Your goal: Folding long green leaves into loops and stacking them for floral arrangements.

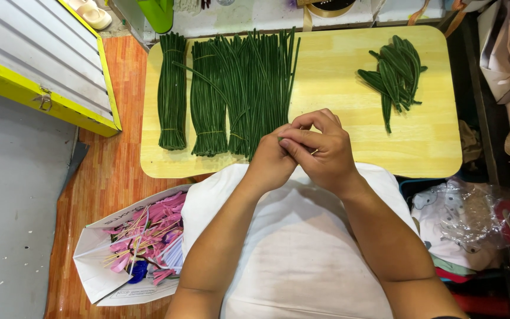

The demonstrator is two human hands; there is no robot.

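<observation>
My left hand (271, 159) and my right hand (320, 147) are pressed together over the near edge of a small wooden table (337, 100). Their fingertips pinch a small green piece (280, 139), mostly hidden; a thin pale stick tip pokes out between the hands. Bundles of long dark green stems (231, 88) lie on the table's left half, just beyond my hands. A pile of shorter green leaf-shaped pieces (394, 74) lies at the far right of the table.
A white paper bag (98, 260) holding pink flower pieces on thin sticks stands on the floor at my left. A yellow-edged grey panel (42, 59) lies at the upper left. Clear plastic bags and rolled paper crowd the right side.
</observation>
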